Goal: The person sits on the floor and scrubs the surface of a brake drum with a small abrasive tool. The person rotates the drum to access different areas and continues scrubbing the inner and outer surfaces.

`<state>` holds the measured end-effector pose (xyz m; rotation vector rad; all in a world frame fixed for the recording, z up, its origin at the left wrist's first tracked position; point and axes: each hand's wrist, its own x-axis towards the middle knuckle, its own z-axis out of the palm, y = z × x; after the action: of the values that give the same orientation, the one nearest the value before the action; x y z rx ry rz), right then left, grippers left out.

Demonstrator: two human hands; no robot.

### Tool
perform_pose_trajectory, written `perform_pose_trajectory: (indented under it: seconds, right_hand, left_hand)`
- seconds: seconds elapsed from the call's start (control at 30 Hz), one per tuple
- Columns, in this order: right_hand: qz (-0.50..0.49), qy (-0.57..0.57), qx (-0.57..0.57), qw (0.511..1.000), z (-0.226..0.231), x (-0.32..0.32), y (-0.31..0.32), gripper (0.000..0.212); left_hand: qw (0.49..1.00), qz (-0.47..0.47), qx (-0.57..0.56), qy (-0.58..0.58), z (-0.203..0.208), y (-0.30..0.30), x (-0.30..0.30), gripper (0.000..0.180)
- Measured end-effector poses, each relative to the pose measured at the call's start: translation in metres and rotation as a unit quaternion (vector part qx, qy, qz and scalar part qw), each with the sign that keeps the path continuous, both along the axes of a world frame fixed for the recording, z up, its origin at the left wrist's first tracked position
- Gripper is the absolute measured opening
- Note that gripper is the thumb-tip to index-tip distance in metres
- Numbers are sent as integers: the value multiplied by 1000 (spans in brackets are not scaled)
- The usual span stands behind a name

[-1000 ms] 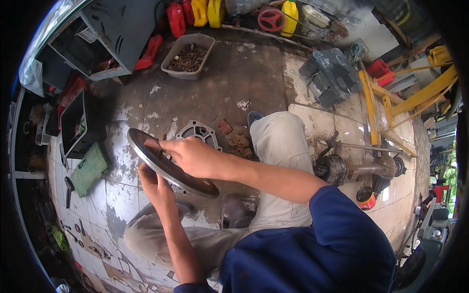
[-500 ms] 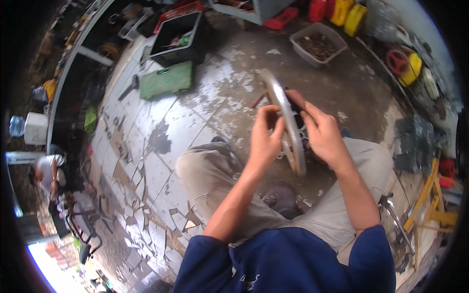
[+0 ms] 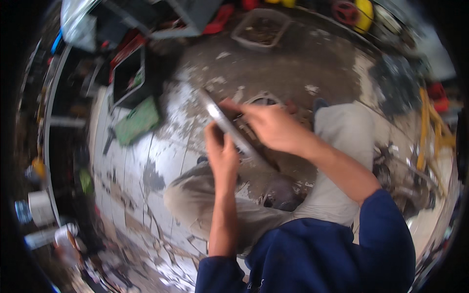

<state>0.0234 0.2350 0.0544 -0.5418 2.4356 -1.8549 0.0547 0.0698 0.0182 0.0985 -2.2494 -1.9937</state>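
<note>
A shiny metal disc (image 3: 233, 131), seen nearly edge-on and blurred, is tilted above the floor between my knees. My left hand (image 3: 223, 150) grips its left side, thumb and fingers closed at the rim. On the other side my right hand (image 3: 270, 126) is closed on a small reddish-brown piece (image 3: 227, 103) like folded sandpaper, against or very near the disc's face. The disc hides part of the right fingertips. Beyond the right hand, a round metal part (image 3: 264, 99) rests on the floor, partly covered by that hand.
A tub of small parts (image 3: 261, 30) stands ahead. At the left are a green case (image 3: 138, 121) and a dark crate (image 3: 128, 78). A yellow frame (image 3: 430, 124) and metal parts (image 3: 400, 180) lie at the right. Broken tiles (image 3: 166, 244) cover the floor at lower left.
The view has swung to the right. The disc has tilted further over to the left, and my right hand has moved across toward its upper end. Both hands keep their hold.
</note>
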Motion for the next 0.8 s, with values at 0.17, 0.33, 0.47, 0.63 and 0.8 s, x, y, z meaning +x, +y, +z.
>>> perform_pose_trajectory:
  seconds: [0.17, 0.33, 0.47, 0.63, 0.8]
  right_hand:
    - [-18, 13, -4, 1000, 17, 6, 5, 35]
    - [-1, -79, 31, 996, 10, 12, -3, 31]
    - [-44, 92, -76, 992, 10, 16, -6, 37]
    - [-39, 40, -39, 998, 6, 14, -6, 36]
    - [15, -155, -19, 988, 17, 11, -3, 38]
  left_hand:
    - [997, 15, 77, -13, -6, 2, 0, 39]
    - [993, 18, 111, -45, 0, 2, 2, 42]
    - [990, 48, 129, -22, -22, -3, 1, 46]
    - [991, 21, 132, -7, -12, 5, -2, 31]
    - [990, 34, 135, 6, -4, 11, -1, 29]
